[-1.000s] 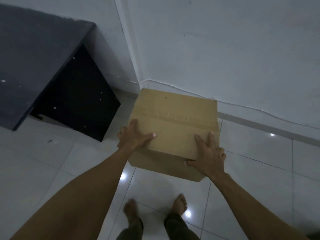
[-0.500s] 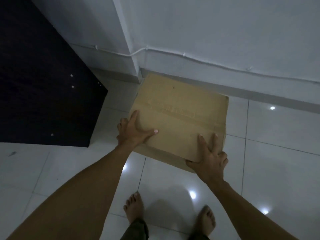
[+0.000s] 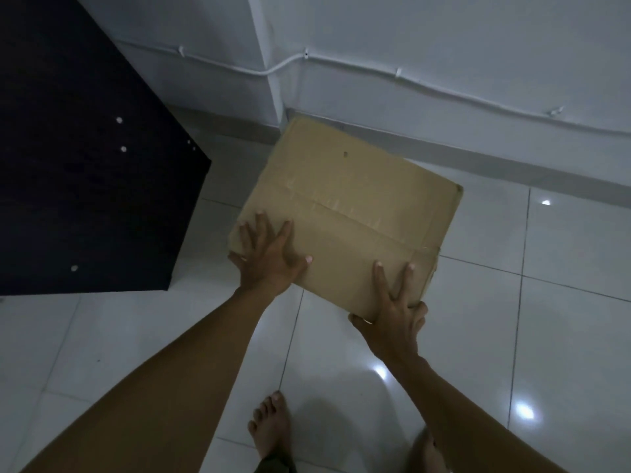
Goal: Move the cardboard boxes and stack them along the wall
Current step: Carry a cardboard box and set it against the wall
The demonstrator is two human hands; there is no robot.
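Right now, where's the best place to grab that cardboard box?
By its two near corners, from the person's side. The box is wide, with no handles showing, and its far edge faces the wall. The left hand and right hand sit at those corners.

A person holds a box low over the tiled floor, its far corner close to the wall. The left hand lies spread on top; the right hand grips the near right corner. A dark cabinet stands left.
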